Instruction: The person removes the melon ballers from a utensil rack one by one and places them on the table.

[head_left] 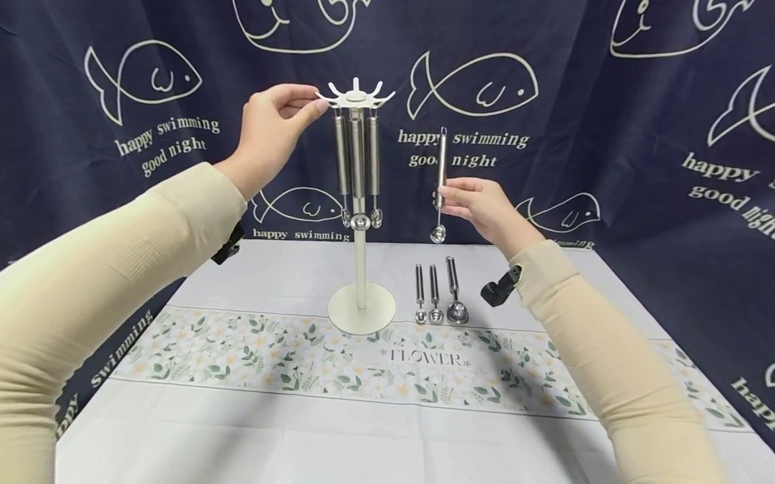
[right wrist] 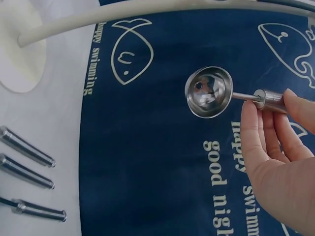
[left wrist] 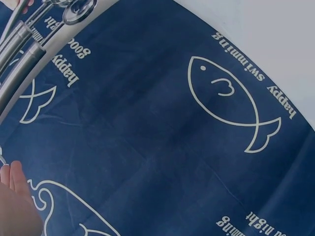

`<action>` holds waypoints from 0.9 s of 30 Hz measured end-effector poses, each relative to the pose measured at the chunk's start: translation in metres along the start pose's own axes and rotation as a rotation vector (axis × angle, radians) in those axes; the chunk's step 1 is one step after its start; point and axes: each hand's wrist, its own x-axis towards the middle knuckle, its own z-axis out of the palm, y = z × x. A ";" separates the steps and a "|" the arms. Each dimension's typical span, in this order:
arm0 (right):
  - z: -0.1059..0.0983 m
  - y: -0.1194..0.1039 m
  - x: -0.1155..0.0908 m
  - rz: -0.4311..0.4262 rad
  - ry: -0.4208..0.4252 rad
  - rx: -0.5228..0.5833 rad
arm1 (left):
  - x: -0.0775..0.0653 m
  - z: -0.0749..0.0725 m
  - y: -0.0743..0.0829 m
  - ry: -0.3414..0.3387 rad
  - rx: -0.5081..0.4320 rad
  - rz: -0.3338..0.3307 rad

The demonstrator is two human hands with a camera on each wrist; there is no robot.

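Note:
My left hand (head_left: 269, 132) pinches one hook at the top of a white rotating-style utensil rack (head_left: 360, 262), thumb below and fingertips at the hook's end. Several steel scoops (head_left: 341, 157) hang from the rack's hooks, handles up and bowls down. To the right of the rack, my right hand (head_left: 483, 206) grips a small steel scoop (head_left: 442, 158) by the lower part of its handle. This scoop is upright in the air, hanging loop on top. The right wrist view shows its round, shiny bowl (right wrist: 209, 92) beyond the fingertips.
On the white table (head_left: 249, 431), two small scoops (head_left: 420, 294) and a larger scoop (head_left: 453, 288) lie side by side, right of the rack's round base (head_left: 361, 320). A floral runner (head_left: 259, 355) crosses the table. Behind hangs a dark blue fish-print curtain (head_left: 384, 25).

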 end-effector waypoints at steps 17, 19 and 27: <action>-0.030 0.019 -0.001 0.061 0.079 -0.039 | -0.002 0.002 0.002 0.011 0.020 -0.006; -0.033 0.022 -0.002 0.064 0.083 -0.028 | -0.002 0.002 0.002 0.013 0.015 -0.009; -0.047 0.032 -0.006 0.101 0.091 0.011 | -0.003 0.002 0.003 0.017 0.011 -0.001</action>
